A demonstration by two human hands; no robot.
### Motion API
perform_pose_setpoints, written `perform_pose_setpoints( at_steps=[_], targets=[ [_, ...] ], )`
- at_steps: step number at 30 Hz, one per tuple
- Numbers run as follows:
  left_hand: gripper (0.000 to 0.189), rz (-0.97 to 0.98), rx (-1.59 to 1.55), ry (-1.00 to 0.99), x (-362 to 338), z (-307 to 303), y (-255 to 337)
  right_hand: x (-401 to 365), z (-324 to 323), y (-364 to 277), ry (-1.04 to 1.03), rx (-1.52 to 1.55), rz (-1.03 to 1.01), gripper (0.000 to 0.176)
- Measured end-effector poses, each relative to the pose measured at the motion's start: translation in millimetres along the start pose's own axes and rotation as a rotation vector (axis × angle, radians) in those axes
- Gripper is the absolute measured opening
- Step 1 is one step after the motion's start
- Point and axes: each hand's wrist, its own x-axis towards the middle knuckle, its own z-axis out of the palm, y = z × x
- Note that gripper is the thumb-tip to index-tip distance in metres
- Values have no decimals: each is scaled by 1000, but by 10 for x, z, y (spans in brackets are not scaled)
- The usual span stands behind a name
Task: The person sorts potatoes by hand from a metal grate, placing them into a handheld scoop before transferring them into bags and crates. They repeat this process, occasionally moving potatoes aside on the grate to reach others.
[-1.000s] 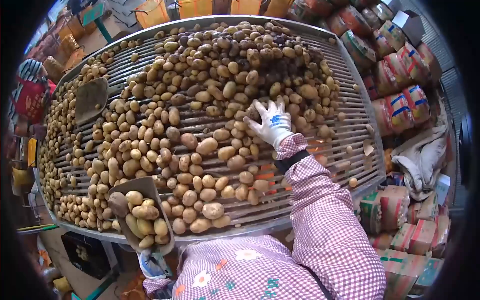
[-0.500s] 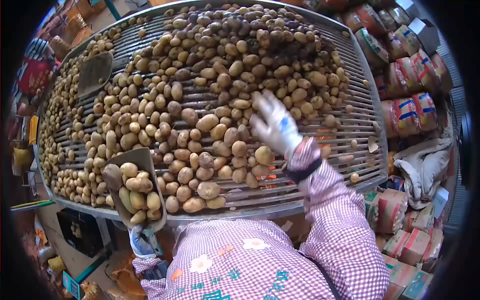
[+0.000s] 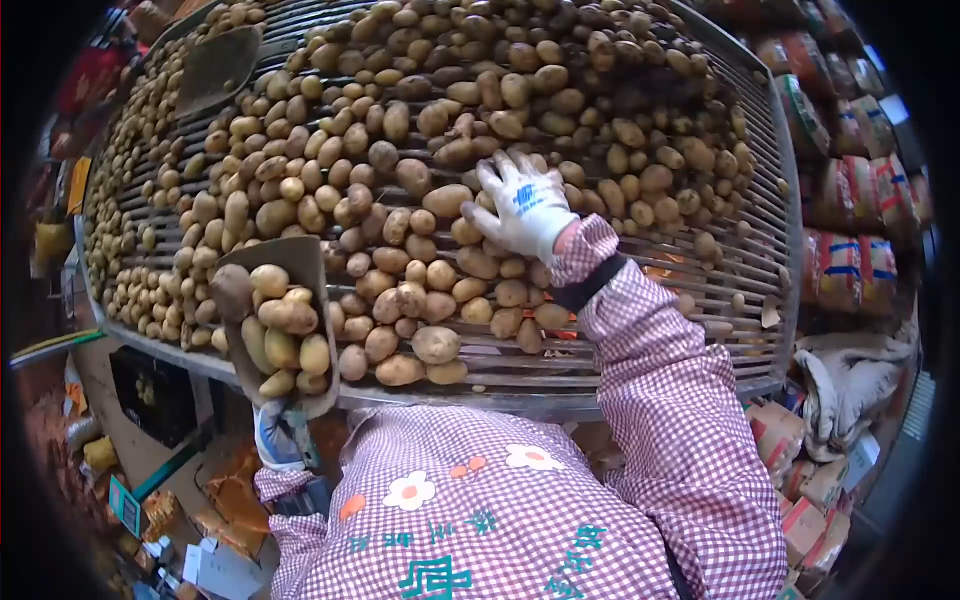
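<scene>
My right hand (image 3: 525,207), in a white glove with blue print, lies palm down with fingers spread on the potatoes (image 3: 436,345) heaped over the slatted rack. It touches several of them and grips none that I can see. My left hand (image 3: 283,437), gloved too, is low at the rack's near edge, closed at the base of a scoop (image 3: 304,258); its fingers are partly hidden. Several larger potatoes (image 3: 283,350) fill the scoop, whose front part rests over the rack's near left side.
Another scoop or board (image 3: 218,72) lies among smaller potatoes at the far left. The metal rack frame (image 3: 480,402) runs close to my body. Filled bags (image 3: 845,265) are stacked at the right, near a crumpled pale cloth (image 3: 850,385). A dark box (image 3: 152,397) stands below left.
My right hand has come down onto the potatoes, slightly left, and is no longer blurred. My left hand still holds the loaded scoop. The whole view has shifted a little.
</scene>
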Motion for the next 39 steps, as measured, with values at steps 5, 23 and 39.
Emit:
perform_pose_setpoints(
  at_steps=[5, 23, 39],
  targets=[
    [56, -1, -116, -119, 13, 55, 13, -626, 104, -286, -147, 47, -89, 74],
    [57, -29, -77, -144, 25, -111, 11, 158, 59, 706, 301, 169, 150, 72],
    [63, 25, 52, -170, 30, 405, 183, 354, 58, -538, 235, 199, -334, 47]
  ],
)
